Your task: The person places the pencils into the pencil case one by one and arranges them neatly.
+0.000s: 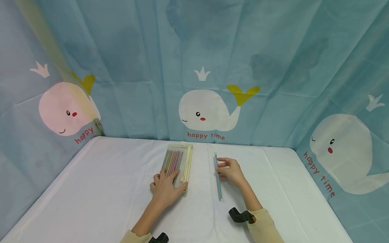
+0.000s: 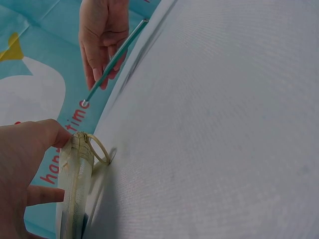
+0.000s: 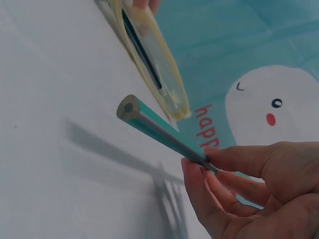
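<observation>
A teal pencil (image 1: 218, 182) is pinched between the thumb and fingertips of my right hand (image 1: 231, 171). In the right wrist view, the flat end of the pencil (image 3: 130, 108) with its lead core points toward the camera. My left hand (image 1: 165, 190) lies across the near part of a clear zip pencil case (image 1: 183, 157) with pale yellow edging, gripping it from side to side. Inside the case, several pencils (image 1: 174, 158) lie in a row, their near ends covered by the hand. The left wrist view shows a thumb against the case's zipper end (image 2: 79, 144).
A white cloth (image 1: 100, 189) covers the table. Behind and at both sides hangs a blue curtain (image 1: 136, 111) printed with whales. A black wrist camera (image 1: 240, 216) sits at the right sleeve (image 1: 265, 226), casting a shadow on the cloth.
</observation>
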A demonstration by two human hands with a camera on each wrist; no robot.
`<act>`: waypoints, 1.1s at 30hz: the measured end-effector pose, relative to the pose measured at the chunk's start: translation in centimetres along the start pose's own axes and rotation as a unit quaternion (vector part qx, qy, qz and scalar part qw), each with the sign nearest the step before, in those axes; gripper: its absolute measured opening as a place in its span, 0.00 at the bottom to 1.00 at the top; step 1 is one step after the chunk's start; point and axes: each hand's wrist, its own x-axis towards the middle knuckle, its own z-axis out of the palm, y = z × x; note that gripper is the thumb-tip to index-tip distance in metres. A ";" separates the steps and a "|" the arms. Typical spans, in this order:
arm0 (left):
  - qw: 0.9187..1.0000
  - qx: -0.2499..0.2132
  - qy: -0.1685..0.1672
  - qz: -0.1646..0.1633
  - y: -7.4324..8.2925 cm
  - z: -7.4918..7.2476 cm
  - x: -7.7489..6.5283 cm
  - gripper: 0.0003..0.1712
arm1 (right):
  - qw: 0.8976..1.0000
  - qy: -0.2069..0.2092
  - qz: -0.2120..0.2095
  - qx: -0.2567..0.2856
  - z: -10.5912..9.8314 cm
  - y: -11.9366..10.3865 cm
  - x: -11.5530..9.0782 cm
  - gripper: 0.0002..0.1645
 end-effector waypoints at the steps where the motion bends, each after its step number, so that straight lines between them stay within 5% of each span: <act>1: 1.000 0.000 0.000 0.000 0.0 0.0 0.0 0.38 | 1.000 0.000 0.000 0.000 0.1 0.0 0.0 0.29; 33: 1.000 0.006 -0.010 -0.011 0.0 -0.1 0.1 0.38 | 1.000 -0.006 -0.012 -0.003 4.3 -1.0 2.2 0.26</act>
